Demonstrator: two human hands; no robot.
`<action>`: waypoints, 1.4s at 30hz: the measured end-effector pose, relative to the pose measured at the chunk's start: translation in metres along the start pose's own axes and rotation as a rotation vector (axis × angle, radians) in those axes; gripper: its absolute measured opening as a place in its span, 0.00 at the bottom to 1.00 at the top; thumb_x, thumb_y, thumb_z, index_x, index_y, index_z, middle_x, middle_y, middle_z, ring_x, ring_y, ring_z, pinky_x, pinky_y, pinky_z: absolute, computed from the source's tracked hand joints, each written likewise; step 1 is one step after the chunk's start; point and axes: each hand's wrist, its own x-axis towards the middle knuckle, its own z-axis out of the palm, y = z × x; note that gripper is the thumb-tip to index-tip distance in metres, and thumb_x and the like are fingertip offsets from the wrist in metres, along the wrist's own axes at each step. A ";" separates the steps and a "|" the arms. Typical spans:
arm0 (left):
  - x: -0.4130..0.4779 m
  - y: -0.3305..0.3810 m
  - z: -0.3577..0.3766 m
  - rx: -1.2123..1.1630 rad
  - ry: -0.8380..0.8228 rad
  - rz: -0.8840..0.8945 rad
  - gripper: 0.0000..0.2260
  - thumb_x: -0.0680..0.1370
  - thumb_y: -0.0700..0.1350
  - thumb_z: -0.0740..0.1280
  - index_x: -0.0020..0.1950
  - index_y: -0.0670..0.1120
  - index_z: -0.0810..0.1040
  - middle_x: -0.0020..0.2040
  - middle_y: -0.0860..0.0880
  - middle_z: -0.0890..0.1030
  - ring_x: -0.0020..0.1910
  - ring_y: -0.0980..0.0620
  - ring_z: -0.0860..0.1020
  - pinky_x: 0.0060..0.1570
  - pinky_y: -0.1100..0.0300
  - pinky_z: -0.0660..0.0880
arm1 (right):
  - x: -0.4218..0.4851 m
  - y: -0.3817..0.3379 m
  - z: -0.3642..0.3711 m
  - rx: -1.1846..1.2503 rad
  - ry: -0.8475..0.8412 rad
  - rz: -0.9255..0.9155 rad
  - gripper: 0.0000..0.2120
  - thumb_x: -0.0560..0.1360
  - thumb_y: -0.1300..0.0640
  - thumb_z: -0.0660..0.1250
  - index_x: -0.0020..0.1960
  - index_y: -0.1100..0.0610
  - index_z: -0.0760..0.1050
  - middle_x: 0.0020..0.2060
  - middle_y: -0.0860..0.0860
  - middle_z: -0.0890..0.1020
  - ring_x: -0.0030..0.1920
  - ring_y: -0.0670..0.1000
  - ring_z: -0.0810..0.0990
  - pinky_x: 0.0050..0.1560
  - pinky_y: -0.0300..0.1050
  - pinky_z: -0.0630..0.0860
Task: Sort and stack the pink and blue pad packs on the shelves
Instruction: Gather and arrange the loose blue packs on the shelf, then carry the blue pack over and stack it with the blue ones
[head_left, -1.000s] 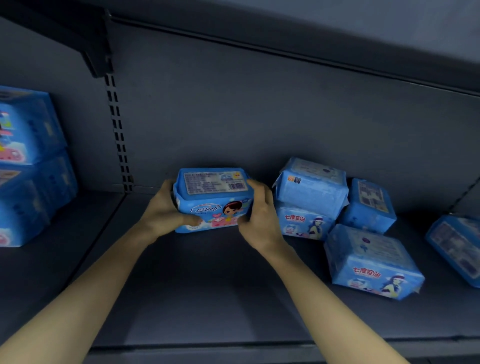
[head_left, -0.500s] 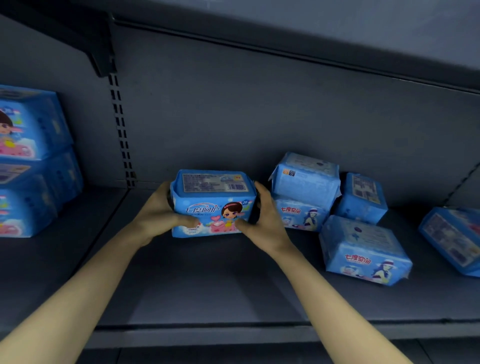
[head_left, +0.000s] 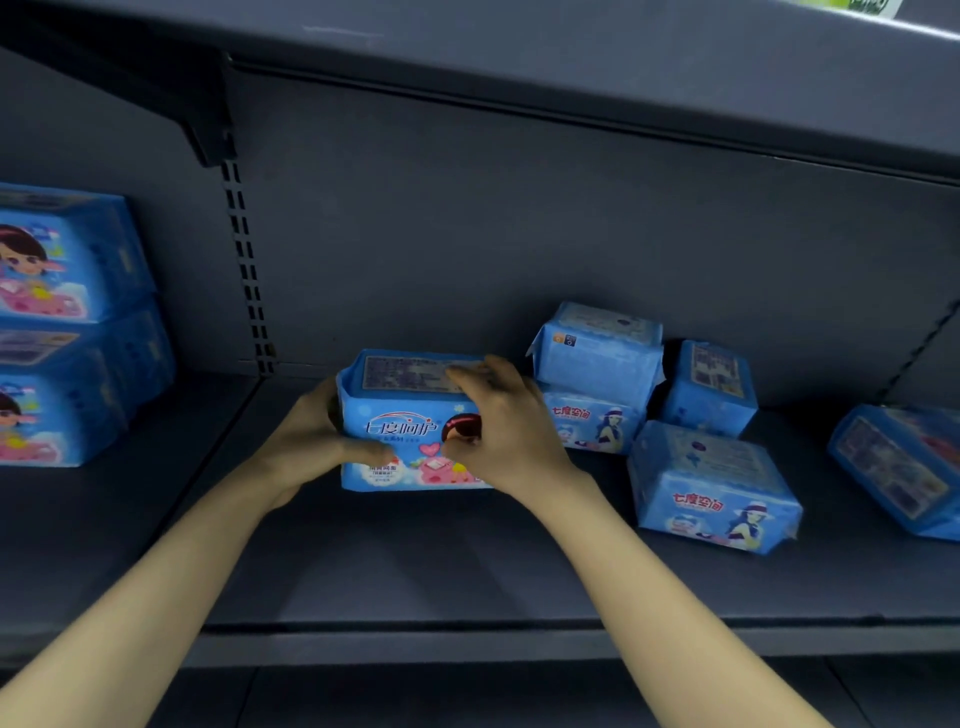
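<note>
My left hand (head_left: 311, 441) and right hand (head_left: 501, 431) both grip girl-print pad pack (head_left: 405, 423) on shelf (head_left: 415, 561). Left stack (head_left: 67, 322) built (two high); loose blue packs (head_left: 711, 499) at right unsorted.

On my feed a dark grey back panel (head_left: 519, 234) fills most of the view, plain and dimly lit. A slotted upright strip (head_left: 247, 265) runs down it on the left with a dark bracket (head_left: 208, 119) at its top, and a second slotted strip (head_left: 919, 348) slants at the far right. In the top right corner, above the upper shelf (head_left: 519, 47), I see a green-and-white sliver (head_left: 857, 6), too cropped to identify.
</note>
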 end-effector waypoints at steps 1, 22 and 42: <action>-0.003 -0.001 0.001 -0.009 0.014 0.006 0.36 0.45 0.47 0.76 0.53 0.57 0.73 0.44 0.56 0.84 0.45 0.56 0.82 0.38 0.63 0.79 | -0.001 0.000 0.000 0.009 -0.004 0.004 0.32 0.71 0.53 0.68 0.72 0.50 0.62 0.70 0.53 0.61 0.70 0.58 0.61 0.68 0.48 0.61; -0.075 0.010 0.081 -0.058 0.344 0.062 0.08 0.75 0.50 0.65 0.53 0.56 0.72 0.40 0.61 0.83 0.40 0.63 0.81 0.36 0.69 0.76 | -0.050 0.024 -0.037 0.148 -0.056 -0.122 0.29 0.71 0.54 0.67 0.71 0.51 0.65 0.66 0.52 0.69 0.64 0.56 0.69 0.61 0.45 0.70; -0.209 0.030 0.061 -0.080 1.019 -0.095 0.16 0.82 0.51 0.53 0.45 0.57 0.79 0.42 0.52 0.85 0.40 0.56 0.83 0.45 0.53 0.78 | -0.083 -0.080 -0.008 0.298 -0.214 -0.487 0.16 0.67 0.54 0.70 0.54 0.52 0.75 0.51 0.52 0.73 0.52 0.56 0.75 0.49 0.47 0.74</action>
